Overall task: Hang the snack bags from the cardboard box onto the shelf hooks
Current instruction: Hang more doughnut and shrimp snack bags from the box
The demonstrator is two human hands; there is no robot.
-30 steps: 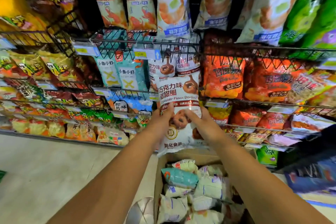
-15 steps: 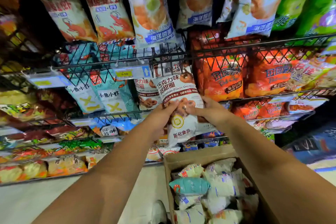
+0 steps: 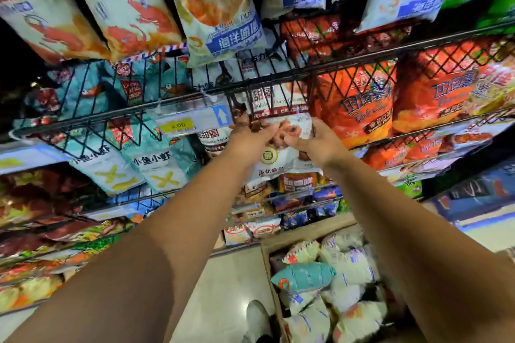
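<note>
Glossy white plastic, printed with brown ring doughnuts and a round gold seal, is forming the doughnut bag (image 3: 278,159) that both hands are holding up against the wire rail (image 3: 348,62). The left hand (image 3: 252,138) is pinching the bag's left side with curled fingers, and the right hand (image 3: 313,140) is gripping its right side, thumb pressed on the crinkled film. The bag's upper part is sitting just under the rail, behind its black diamond-pattern mesh; whether it is on a hook cannot be told. Its lower edge is hanging free below the wrists.

Just left of the rail's middle, a clear plastic price strip (image 3: 192,121) with a yellow label and a blue arrow is clipping onto the wire. Further left along the rail, puffy teal bags (image 3: 111,167) marked with yellow crosses are hanging. Right of the doughnut bag, behind the same rail, shiny orange bags (image 3: 359,108) are bulging. Above the rail, long pale bags printed with lobsters (image 3: 133,8) are dangling.

Far below the rail, the brown cardboard box (image 3: 306,232) is sitting open on the smooth pale floor, filled with soft pillow-shaped white packets (image 3: 348,262) and one teal packet (image 3: 303,277). Beside the box's left wall a white shoe (image 3: 257,317) is showing.
</note>
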